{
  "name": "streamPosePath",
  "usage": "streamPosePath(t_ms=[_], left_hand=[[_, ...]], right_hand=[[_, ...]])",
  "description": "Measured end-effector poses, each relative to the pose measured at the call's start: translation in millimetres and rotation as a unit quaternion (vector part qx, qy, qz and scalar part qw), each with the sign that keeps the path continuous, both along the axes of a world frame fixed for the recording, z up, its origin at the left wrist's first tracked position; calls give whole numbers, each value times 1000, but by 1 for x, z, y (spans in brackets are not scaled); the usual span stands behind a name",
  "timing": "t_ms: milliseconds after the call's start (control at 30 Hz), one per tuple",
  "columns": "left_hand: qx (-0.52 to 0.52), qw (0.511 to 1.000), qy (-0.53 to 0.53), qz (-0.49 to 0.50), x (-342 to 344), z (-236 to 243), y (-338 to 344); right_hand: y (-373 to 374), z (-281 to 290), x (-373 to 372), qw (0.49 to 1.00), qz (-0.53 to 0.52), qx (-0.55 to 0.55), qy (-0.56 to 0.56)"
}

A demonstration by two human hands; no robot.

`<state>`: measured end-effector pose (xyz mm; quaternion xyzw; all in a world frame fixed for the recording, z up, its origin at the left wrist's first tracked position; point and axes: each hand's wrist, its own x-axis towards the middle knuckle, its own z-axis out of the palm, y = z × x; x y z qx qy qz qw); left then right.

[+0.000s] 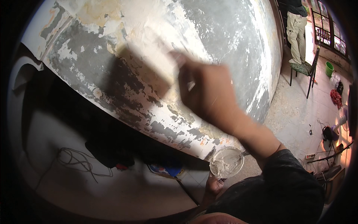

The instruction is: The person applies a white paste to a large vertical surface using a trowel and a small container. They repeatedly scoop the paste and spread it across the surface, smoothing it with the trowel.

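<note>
My right hand (pixel 205 89) reaches up and left across a large curved panel (pixel 231 30), its fingers closed and blurred by motion. A faint smeared shape extends from the fingertips toward the panel, too blurred to name. Patchy grey, white and yellowish areas cover the panel, and a dark shadow falls on it left of the hand. Low in the view, my left hand (pixel 214 185) grips a round tub (pixel 242 168) from below, close to the panel's lower edge. Inside the tub lies lumpy off-white paste (pixel 223 167). Most of the left fingers are hidden under the tub.
Coiled cable (pixel 76 160) lies on the floor below the panel. At the upper right, a person in light trousers (pixel 296 35) stands on a chair (pixel 302 68). A green bucket (pixel 329 69), a red cloth (pixel 335 98) and a power strip (pixel 310 156) are on the tiled floor.
</note>
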<state>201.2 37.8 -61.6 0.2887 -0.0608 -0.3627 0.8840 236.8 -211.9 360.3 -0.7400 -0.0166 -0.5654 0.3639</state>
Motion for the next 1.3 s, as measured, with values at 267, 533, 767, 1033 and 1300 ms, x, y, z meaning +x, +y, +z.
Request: streamPosePath(t_ms=[267, 533, 767, 1033, 1300], left_hand=[[95, 995, 22, 5, 0, 0, -2], [61, 997, 48, -32, 1, 5, -2], [74, 995, -36, -60, 1, -51, 20], [110, 986, 104, -74, -6, 10, 3], [134, 981, 89, -111, 2, 4, 14]], right_hand=[[-6, -59, 90, 979, -164, -119, 16], [4, -60, 25, 999, -10, -27, -17], [-45, -82, 75, 989, -116, 20, 90], [13, -118, 24, 992, 92, 81, -36], [-39, -117, 66, 984, -48, 151, 76]])
